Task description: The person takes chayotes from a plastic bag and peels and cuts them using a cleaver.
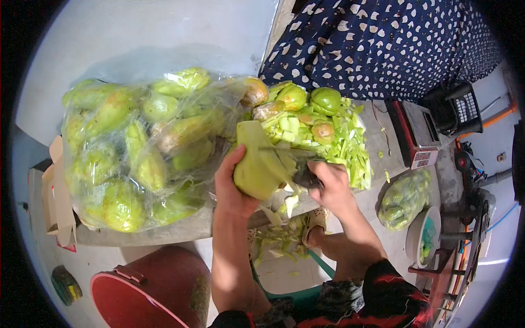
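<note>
Head view shows the left hand (235, 183) clamped around a large pale-green fruit (257, 164), held up over the near edge of the table (164, 234). To its right, the right hand (332, 186) is closed around a dark cutting tool (306, 174) at the fruit's side; blur hides whether the edge touches. Paring seems the step in hand, the visible face looking largely peeled. Beyond the right hand lies a heap of green strips (358, 158); left of the left hand, a fruit-filled clear bag (109, 142). Another stroke would call for a firm left grip, clear of the edge.
</note>
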Available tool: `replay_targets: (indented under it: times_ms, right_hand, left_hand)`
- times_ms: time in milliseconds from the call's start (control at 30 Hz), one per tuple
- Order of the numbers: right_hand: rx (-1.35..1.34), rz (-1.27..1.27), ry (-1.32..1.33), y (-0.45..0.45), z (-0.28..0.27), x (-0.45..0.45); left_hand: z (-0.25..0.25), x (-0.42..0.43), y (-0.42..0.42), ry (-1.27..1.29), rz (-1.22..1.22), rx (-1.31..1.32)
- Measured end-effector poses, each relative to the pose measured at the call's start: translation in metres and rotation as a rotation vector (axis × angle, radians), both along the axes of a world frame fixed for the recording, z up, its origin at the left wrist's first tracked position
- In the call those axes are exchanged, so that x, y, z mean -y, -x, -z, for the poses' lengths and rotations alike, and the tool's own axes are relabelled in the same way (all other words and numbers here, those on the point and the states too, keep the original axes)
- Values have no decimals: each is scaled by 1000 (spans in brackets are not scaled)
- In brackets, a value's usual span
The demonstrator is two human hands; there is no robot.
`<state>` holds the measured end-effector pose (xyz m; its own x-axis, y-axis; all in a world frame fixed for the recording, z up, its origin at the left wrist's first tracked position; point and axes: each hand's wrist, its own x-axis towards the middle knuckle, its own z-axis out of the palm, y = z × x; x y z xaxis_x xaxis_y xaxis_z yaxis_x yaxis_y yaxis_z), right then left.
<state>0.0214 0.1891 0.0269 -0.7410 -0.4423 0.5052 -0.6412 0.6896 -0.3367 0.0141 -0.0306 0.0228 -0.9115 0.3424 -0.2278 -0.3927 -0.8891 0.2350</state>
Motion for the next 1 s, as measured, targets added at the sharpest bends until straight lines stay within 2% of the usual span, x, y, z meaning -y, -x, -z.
replay_targets:
  times_ms: [100,200,300,400,433,500,600,667,733,800,867,967,1000]
  right_hand:
    - [2,32,0,4,4,-3]
    - [-48,-166,122,-6,-19,6]
    - [-68,-195,91,-10,-22,8]
    - [22,13,-21,1,-6,1]
    - [23,61,-15,5,5,-3]
    - [16,101,-8,9,6,-6]
    - [42,4,3,-6,-15,-3]
    - [-14,-170,91,-14,-31,6]
    - [-17,-173,92,-14,-32,8]
    - [17,31,-32,-3,-15,1]
    - [55,187,31,12,6,-8]
    - [53,208,41,8,3,-12]
    - [59,139,54,2,-4,-10]
  left_hand:
    - [-1,2,-1,9,36,-10]
    - [6,-2,2,61,-30,70]
    - [-2,-3,0,56,-4,99]
    - [15,-3,-1,-5,88,-47]
    - [9,-7,-2,94,82,21]
    - [5,-7,-2,97,106,-5]
    - [5,-8,-1,56,92,25]
    - [2,-8,0,21,59,61]
    - [-4,-6,-1,20,48,53]
    - [5,-8,-2,-21,89,-1]
    - [2,-15,-8,104,179,36]
    - [9,-17,-6,110,176,5]
    - [11,-16,-6,103,173,24]
